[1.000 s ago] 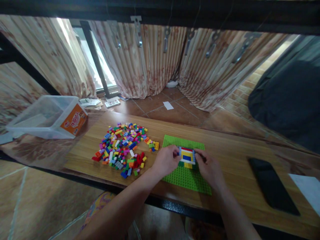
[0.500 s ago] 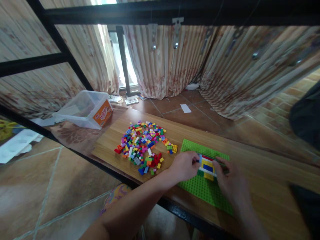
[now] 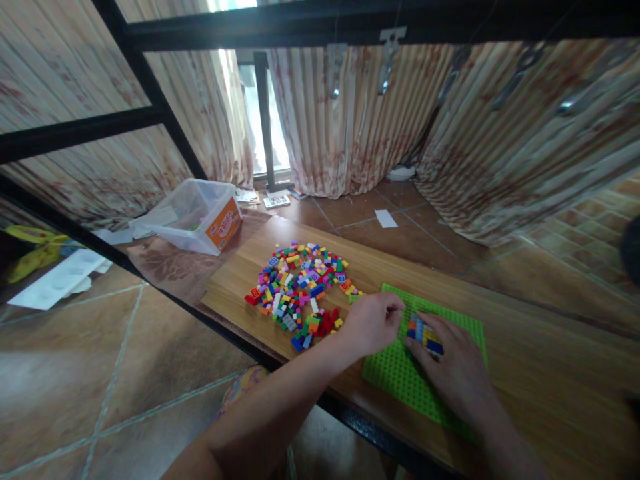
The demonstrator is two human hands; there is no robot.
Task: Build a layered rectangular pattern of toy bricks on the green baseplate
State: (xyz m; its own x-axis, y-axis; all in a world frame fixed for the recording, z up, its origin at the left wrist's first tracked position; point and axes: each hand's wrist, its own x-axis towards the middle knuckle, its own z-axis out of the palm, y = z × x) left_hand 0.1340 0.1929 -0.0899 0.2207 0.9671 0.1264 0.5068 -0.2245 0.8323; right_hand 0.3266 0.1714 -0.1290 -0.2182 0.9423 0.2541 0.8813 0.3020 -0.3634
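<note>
My right hand (image 3: pixel 457 360) is closed around a small built block of toy bricks (image 3: pixel 424 335), thumb on the near side and fingers over the far side. Orange, light blue, yellow, white and dark blue bricks show between them. The block is over the green baseplate (image 3: pixel 400 380); whether it touches the plate is hidden. My left hand (image 3: pixel 374 323) is just left of the block, apart from it, over the plate's left part. Its fingers are curled together, and anything in them is hidden.
A pile of loose coloured bricks (image 3: pixel 300 287) lies on the wooden board (image 3: pixel 240 267) left of the baseplate. Further left stands a clear plastic box (image 3: pixel 195 230) with an orange label. A black metal frame (image 3: pixel 165 117) crosses the view ahead, with curtains behind.
My left hand has come off the block of bricks. My right hand has wrapped further round it, and the block looks turned. The whole view has shifted a little to the left.
</note>
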